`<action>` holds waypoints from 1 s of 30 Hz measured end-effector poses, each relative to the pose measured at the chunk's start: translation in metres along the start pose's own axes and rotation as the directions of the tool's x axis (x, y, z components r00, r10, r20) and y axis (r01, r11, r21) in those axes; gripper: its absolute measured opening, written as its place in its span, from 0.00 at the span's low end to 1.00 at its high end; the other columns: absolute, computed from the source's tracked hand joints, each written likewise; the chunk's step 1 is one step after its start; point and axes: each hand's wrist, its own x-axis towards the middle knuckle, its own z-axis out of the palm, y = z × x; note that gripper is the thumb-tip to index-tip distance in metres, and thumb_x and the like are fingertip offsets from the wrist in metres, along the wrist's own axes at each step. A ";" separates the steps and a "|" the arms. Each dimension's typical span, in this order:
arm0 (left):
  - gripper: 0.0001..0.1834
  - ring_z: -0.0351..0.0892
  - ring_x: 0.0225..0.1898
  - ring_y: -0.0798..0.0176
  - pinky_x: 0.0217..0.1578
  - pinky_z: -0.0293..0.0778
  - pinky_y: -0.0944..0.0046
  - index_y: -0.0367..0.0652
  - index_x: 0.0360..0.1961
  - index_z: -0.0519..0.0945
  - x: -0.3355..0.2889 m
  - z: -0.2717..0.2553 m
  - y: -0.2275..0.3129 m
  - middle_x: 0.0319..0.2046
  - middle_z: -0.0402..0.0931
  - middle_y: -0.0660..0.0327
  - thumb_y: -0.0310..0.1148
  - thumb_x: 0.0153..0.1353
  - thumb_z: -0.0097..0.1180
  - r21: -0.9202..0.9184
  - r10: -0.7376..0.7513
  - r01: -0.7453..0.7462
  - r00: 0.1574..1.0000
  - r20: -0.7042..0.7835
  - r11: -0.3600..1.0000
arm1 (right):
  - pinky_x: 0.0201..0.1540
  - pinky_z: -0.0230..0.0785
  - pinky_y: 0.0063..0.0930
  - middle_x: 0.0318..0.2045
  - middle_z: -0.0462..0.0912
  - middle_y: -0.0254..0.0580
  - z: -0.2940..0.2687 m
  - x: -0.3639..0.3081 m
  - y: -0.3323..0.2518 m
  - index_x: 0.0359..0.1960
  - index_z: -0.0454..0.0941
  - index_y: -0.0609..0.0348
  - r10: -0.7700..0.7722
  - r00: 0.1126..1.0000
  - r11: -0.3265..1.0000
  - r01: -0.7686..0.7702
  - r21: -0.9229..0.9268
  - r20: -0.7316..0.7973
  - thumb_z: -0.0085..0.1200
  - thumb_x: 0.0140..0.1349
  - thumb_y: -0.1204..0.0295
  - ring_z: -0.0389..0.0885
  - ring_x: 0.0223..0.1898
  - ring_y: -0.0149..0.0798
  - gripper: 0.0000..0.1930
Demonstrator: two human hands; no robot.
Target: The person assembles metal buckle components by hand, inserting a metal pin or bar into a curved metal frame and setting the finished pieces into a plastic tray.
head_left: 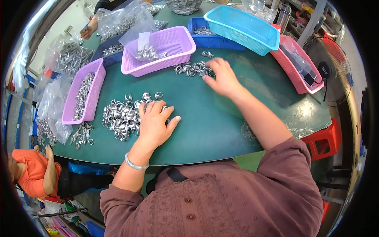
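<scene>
My left hand (155, 125) lies with spread fingers on the right edge of a large heap of silver metal rings (123, 115). Its thumb stands away from the other fingers, and nothing shows in its grasp. Farther off, my right hand (223, 80) reaches to the right side of a smaller group of silver rings (192, 70). Thumb and fingers are apart there, slightly blurred, and what lies under the fingertips is partly hidden. Many rings have a wide, curved top. Both groups rest loose on the green tabletop (205, 126).
Beyond the heaps stand a purple basket (132, 68) with bagged pieces, a blue tray (225, 42) and a light-blue basket (252, 39). Another purple basket (66, 112) stands left. At right are a pink basket (291, 73) and a fan (329, 71). A person in orange (35, 173) is at left.
</scene>
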 end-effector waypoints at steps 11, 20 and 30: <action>0.18 0.66 0.51 0.50 0.55 0.54 0.49 0.38 0.41 0.75 0.079 0.015 -0.006 0.46 0.69 0.51 0.39 0.54 0.53 -0.157 -0.026 0.045 0.993 0.119 0.987 | 0.61 0.48 0.40 0.59 0.56 0.56 0.017 0.064 0.055 0.56 0.62 0.59 -0.075 0.944 0.996 0.088 -0.026 0.320 0.55 0.48 0.48 0.53 0.61 0.53 0.37; 0.27 0.61 0.54 0.45 0.55 0.58 0.55 0.31 0.52 0.63 0.145 0.067 0.000 0.51 0.60 0.43 0.32 0.51 0.51 -0.165 -0.304 0.326 0.941 0.146 0.931 | 0.57 0.56 0.38 0.51 0.66 0.48 0.026 0.056 0.032 0.50 0.69 0.55 -0.242 0.921 0.966 0.199 0.165 0.306 0.54 0.49 0.54 0.64 0.54 0.50 0.28; 0.23 0.62 0.54 0.46 0.55 0.58 0.60 0.30 0.50 0.67 0.102 0.057 0.027 0.53 0.60 0.44 0.24 0.49 0.44 -0.419 -0.042 0.147 0.967 0.250 0.896 | 0.50 0.60 0.38 0.42 0.71 0.44 -0.013 0.001 0.032 0.41 0.72 0.58 -0.418 0.858 0.895 0.333 0.296 0.299 0.57 0.45 0.67 0.68 0.45 0.48 0.19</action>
